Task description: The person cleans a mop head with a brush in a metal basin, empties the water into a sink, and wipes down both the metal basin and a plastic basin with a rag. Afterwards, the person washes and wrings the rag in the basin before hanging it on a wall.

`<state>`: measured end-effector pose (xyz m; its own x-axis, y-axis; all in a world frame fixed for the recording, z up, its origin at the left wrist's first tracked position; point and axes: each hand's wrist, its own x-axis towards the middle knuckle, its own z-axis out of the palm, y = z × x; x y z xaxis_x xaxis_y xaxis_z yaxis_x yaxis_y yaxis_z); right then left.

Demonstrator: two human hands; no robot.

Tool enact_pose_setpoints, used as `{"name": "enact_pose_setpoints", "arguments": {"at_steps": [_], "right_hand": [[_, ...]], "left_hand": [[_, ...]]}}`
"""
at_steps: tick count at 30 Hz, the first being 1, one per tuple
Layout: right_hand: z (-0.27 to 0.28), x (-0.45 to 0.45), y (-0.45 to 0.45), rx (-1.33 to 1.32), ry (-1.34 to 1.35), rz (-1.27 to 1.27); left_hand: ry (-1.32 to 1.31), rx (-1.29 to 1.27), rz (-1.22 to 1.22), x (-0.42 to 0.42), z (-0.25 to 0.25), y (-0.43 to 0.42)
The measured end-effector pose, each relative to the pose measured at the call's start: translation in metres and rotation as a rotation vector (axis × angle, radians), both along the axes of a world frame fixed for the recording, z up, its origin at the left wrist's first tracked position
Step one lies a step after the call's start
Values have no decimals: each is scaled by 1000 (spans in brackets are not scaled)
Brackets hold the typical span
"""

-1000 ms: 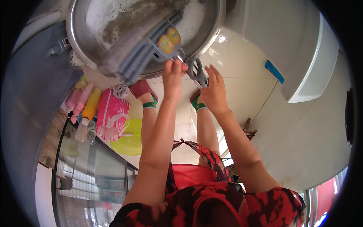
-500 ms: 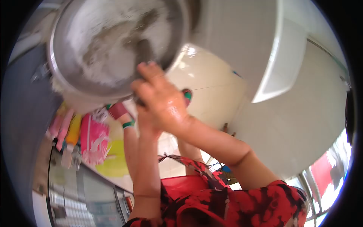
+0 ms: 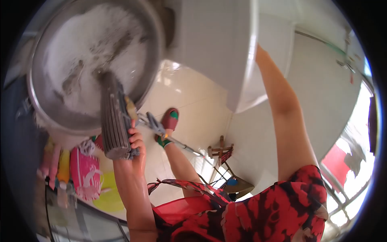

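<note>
My left hand is closed around the side of a ridged grey sponge mop head, and part of the hand is hidden behind it. The mop's thin metal pole runs down to the right past my legs. The far end of the mop head reaches over a round metal basin holding white, foamy, dirt-streaked water. My right forearm extends up behind the rim of a large white fixture, which hides the right hand.
Pink and yellow bottles and a pink package are at the lower left, near a glass-fronted cabinet. A small folding stool stands on the tiled floor. A pale wall is on the right.
My right hand has left the mop head and gone up to the right behind the white fixture. The mop head now shows, held by my left hand. The whole view has shifted.
</note>
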<state>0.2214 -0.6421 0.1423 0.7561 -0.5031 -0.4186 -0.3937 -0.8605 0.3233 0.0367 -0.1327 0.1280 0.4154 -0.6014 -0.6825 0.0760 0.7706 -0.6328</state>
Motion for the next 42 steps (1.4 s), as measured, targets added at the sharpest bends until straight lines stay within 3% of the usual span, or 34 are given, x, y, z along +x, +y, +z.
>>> {"name": "enact_pose_setpoints", "arguments": {"at_steps": [2,4,7,11,15,17,18,21,22,23,24,25,26,27,30,32,33,34,35,36,37,38,40,42], "right_hand": [[-40,-9,-25,-61,91,-51],[-59,-12,-40,-86,97,-87],[-55,-16,-54,-90,-4,-106],[19,-17,-45,7,-426,-143],[159,-5,58,318,-994,-123],[217,0,156,461,-1007,-23],[233,-6,187,739,-881,66],[173,-28,288,1130,-466,-256],[123,-20,319,1135,-294,-329],[74,-11,349,1125,-114,-389],[-8,-15,355,1107,-160,-358],[-72,-8,351,1037,-33,-425],[-153,-5,335,896,6,-305],[-194,-4,335,653,-154,-86],[-249,-5,330,521,-170,-52],[-260,-20,326,498,138,53],[-262,-29,317,698,56,138],[-238,-33,318,890,40,-117],[-196,-37,325,1074,14,-372],[-134,-34,338,1109,80,-445],[-66,-33,353,1142,155,-521],[-20,-39,364,1166,153,-534],[61,-46,374,1096,339,-563],[103,-60,383,1130,382,-458]], "left_hand": [[74,85,21,2,6,6],[32,13,18,0,3,12],[69,-10,64,-7,-3,17],[91,-44,60,-3,3,22],[99,-60,40,0,6,23],[73,-73,88,1,8,19],[74,-76,95,1,10,19],[67,-45,87,2,10,19],[70,-49,73,1,10,20],[73,-52,53,0,8,22],[68,-52,54,1,7,24],[70,-50,56,3,9,25],[83,-50,58,2,10,25],[90,-57,62,0,9,26],[-27,-131,139,-7,-1,30],[-36,-121,170,-18,-3,31],[45,-100,122,-23,-3,29],[110,-83,75,-21,-4,28],[351,59,-46,10,12,24],[344,52,-27,11,10,24],[153,58,-38,2,5,21],[-34,69,-52,-3,2,18],[-13,118,-86,1,-1,12],[-108,160,-107,-5,-7,12]]}}
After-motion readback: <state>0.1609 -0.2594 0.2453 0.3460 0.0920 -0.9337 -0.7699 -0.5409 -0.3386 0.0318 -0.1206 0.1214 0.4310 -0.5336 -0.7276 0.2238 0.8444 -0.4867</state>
